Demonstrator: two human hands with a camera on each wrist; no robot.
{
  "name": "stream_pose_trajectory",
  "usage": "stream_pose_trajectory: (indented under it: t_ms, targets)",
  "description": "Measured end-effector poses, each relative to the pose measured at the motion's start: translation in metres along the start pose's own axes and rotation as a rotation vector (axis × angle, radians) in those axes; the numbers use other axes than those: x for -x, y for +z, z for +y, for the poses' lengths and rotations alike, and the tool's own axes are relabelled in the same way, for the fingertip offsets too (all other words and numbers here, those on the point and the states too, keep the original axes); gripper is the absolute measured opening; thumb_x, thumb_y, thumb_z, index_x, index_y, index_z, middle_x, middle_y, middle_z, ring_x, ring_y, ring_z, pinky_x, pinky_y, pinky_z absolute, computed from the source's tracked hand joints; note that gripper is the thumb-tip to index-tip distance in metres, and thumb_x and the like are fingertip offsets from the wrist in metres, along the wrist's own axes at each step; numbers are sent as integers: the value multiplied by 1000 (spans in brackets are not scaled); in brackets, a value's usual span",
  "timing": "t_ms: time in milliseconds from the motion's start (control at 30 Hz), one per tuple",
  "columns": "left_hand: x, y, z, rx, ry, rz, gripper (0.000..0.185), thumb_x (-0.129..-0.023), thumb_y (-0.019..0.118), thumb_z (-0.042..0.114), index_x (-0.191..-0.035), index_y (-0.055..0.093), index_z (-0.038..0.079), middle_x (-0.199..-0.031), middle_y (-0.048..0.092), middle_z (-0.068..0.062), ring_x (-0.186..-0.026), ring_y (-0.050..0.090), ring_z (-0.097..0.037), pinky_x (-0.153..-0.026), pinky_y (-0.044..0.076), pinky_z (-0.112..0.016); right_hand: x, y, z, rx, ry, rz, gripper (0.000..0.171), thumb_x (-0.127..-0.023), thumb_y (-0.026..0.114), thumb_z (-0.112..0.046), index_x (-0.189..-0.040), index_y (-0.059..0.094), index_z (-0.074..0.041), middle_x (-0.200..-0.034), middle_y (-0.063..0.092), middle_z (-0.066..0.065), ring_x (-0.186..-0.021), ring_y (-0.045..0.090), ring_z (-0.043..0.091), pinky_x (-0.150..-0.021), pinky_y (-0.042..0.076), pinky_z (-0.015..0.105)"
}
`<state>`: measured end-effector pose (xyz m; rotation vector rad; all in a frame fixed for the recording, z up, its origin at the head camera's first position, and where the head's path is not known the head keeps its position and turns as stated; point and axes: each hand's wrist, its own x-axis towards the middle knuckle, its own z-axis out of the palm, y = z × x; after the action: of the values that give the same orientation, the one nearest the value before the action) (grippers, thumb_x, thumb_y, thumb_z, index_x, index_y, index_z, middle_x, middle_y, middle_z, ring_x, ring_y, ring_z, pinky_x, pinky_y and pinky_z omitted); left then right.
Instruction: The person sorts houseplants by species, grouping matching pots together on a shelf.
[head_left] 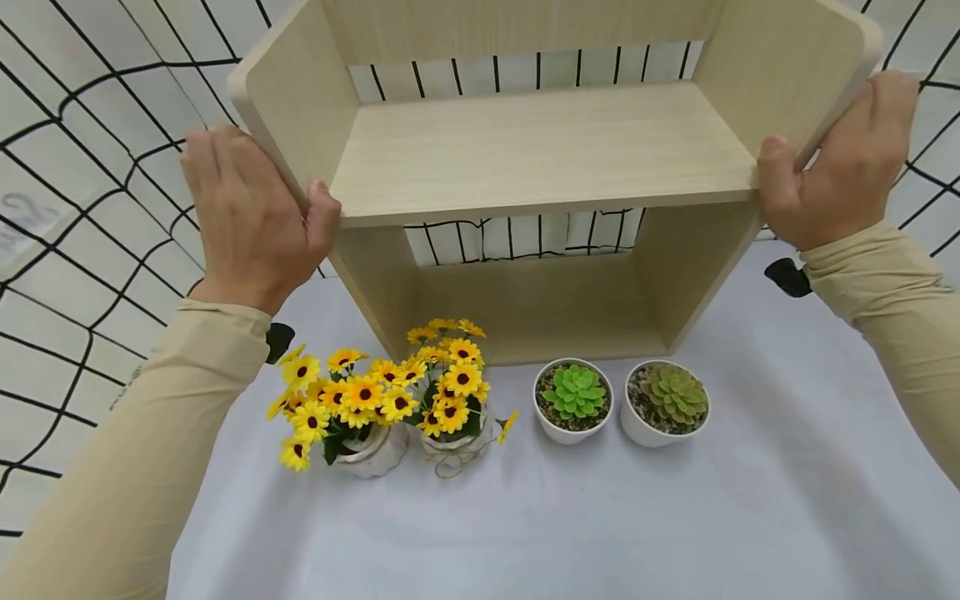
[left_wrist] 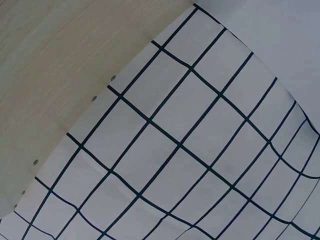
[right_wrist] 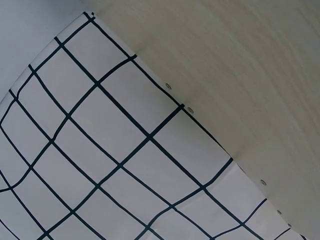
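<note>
Your left hand (head_left: 258, 221) gripped the front edge of the left side panel (head_left: 303, 96) of the two-tier wooden shelf (head_left: 540, 150); your right hand (head_left: 847, 167) gripped its right panel (head_left: 787, 67) likewise. The shelf stood on the white-covered desk (head_left: 540, 533), just behind two pots of yellow sunflowers (head_left: 362, 393) and two white-potted succulents (head_left: 575, 393); black wire mesh (left_wrist: 180, 145) flanked it.

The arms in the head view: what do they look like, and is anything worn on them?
They are a person's arms in long, plain beige sleeves, the left sleeve and the right sleeve both reaching the wrist. The left hand and right hand wear no gloves. A small black piece juts out at each wrist. No cables or markings show.
</note>
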<state>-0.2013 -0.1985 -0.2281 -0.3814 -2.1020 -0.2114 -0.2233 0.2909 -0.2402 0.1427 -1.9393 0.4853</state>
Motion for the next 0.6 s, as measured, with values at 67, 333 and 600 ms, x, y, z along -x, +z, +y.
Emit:
stream_pose_trajectory:
  t_ms: [67,333,600]
  targets:
    - [1,0,-2,-18,-6,-5,54,-96,32,37,-110,44,-13,-105,46,-36,-104,33,-48,-91,21,-56,1,-1,-1,10,-8,-53,68,-84,41,-43,-124,61,9,-108,57,27,-103,36,4,-84,27,33]
    - [2,1,-7,-42,-39,47,53,-94,32,36,-110,44,-12,-106,45,-35,-102,31,-48,-90,17,-57,20,-17,-11,-63,136,-138,45,-84,51,-50,-120,53,-22,-101,31,-28,-93,27,-11,-85,26,23]
    - [2,-2,-8,-79,-75,73,53,-93,31,36,-109,44,-13,-107,44,-36,-103,30,-50,-92,16,-60,73,-19,-15,-284,45,-96,91,-85,47,-77,-102,56,12,-90,54,17,-88,47,6,-89,30,20]
